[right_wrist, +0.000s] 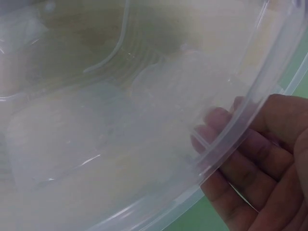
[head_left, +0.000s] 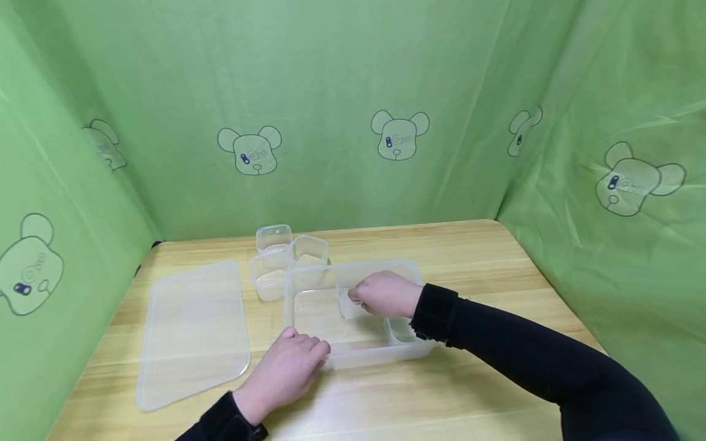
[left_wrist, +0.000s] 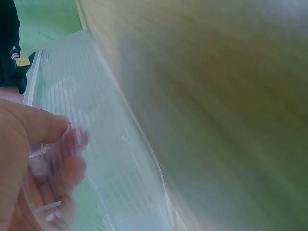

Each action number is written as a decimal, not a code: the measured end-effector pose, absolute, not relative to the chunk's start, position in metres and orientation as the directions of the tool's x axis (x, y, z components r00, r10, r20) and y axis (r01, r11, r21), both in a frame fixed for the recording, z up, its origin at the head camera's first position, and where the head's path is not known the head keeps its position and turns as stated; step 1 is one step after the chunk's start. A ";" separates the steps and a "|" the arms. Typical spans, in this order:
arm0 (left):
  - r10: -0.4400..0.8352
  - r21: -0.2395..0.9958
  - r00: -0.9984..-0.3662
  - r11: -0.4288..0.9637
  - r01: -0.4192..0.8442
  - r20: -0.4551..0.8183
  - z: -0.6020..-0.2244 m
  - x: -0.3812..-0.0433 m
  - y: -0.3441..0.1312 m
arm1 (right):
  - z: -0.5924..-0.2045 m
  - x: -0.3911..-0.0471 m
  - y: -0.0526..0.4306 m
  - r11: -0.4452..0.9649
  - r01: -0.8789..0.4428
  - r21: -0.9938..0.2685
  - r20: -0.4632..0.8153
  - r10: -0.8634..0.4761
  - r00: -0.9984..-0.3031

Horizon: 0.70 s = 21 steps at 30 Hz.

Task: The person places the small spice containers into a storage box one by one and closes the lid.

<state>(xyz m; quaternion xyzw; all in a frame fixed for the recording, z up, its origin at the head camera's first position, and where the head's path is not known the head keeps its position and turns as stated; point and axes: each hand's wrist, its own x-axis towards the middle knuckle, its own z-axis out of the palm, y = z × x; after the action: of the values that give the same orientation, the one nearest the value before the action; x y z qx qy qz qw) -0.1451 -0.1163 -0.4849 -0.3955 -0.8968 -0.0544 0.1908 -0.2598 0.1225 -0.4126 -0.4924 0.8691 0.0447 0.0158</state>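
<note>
A large clear plastic box [head_left: 353,358] stands on the table in the middle of the head view. My left hand [head_left: 295,361] grips its near wall toward the left corner; in the left wrist view, fingers show through the wall, with the thumb [left_wrist: 48,126] on the near side. Inside the box, toward the right, my right hand [head_left: 386,294] pinches the rim of a small clear container [head_left: 347,306]. Its fingers hook over a clear rim [right_wrist: 240,122] in the right wrist view. Another small container [head_left: 402,334] sits in the near right corner, partly hidden by the right wrist.
Three small clear containers [head_left: 270,275] stand close together behind the box's left side. A clear flat lid [head_left: 193,334] lies on the left of the wooden table [head_left: 469,392]. Green printed cloth [head_left: 331,202] walls the table in at the back and sides.
</note>
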 end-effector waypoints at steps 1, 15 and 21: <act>0.689 -0.054 -0.614 0.681 0.730 0.385 -0.485 -0.145 -0.116 | -0.413 -0.260 0.123 0.512 -0.857 0.062 -0.072 -0.854 -0.516; 0.688 -0.047 -0.607 0.676 0.735 0.399 -0.485 -0.146 -0.116 | -0.414 -0.260 0.123 0.545 -0.837 0.048 -0.066 -0.834 -0.547; 0.686 -0.043 -0.609 0.677 0.735 0.398 -0.485 -0.146 -0.116 | -0.415 -0.260 0.123 0.547 -0.836 0.047 -0.060 -0.834 -0.549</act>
<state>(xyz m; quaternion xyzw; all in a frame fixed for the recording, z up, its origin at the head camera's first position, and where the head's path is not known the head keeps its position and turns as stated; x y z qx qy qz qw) -0.1456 -0.1158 -0.4851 -0.3970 -0.8948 -0.0621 0.1948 -0.2603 0.1226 -0.4153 -0.4748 0.8793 0.0351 0.0150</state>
